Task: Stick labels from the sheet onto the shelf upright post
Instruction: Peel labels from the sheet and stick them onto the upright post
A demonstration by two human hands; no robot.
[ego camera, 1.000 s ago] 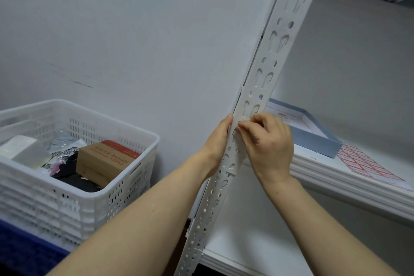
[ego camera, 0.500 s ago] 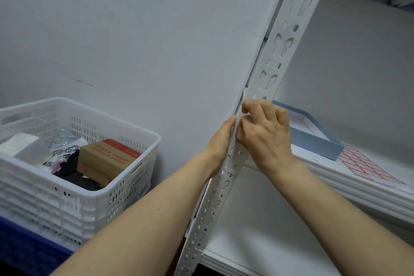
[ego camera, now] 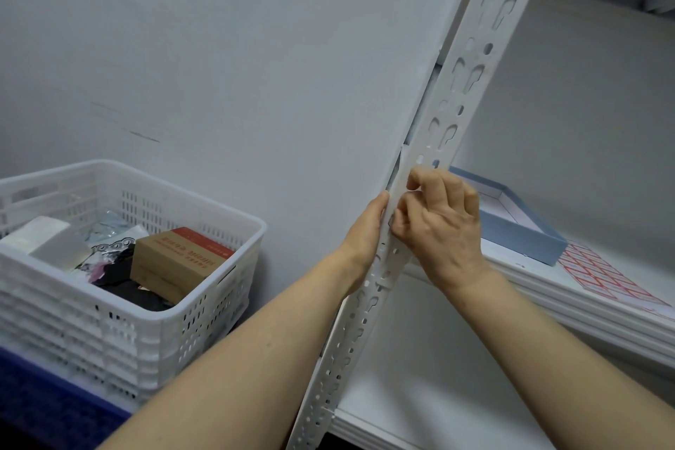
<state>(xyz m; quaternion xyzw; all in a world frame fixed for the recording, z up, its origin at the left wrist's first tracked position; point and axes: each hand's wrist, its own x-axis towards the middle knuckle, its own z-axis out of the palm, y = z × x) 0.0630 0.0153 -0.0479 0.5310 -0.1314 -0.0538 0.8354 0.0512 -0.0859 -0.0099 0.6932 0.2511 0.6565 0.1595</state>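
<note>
The white perforated shelf upright post leans diagonally through the middle of the view. My left hand holds its left edge, thumb pointing up and fingers hidden behind the metal. My right hand is against the post's front face, its fingers curled. Its thumb and index tips pinch a small white label at the post's edge, and the label is hard to tell from the white metal. The label sheet, white with red-outlined labels, lies flat on the shelf to the right.
A shallow blue box stands on the white shelf board behind my right hand. To the left, a white slotted plastic basket with a brown carton and packets sits on a blue crate. A grey wall is behind it.
My right hand has slid a little way up the post and its fingers have curled tighter. My left hand stays on the left edge.
</note>
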